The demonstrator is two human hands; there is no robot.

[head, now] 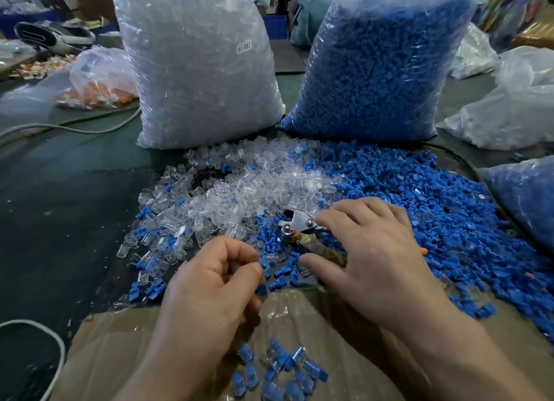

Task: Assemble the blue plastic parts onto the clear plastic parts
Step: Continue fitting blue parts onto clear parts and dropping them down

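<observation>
Your left hand (pixel 209 284) is over the far edge of the cardboard (pixel 120 355), fingers pinched on a blue part (pixel 263 264). Right hand (pixel 374 257), fingers spread, lies on a taped-handle tool (pixel 296 222) just past that edge. Loose clear parts (pixel 245 185) and blue parts (pixel 434 206) crowd the worktop (pixel 60 221) beyond; there's bare room left of the cardboard. Farther back stand a clear-parts bag (pixel 198 71) and a blue-parts bag (pixel 380 71). Assembled pieces (pixel 278 367) lie on the cardboard.
</observation>
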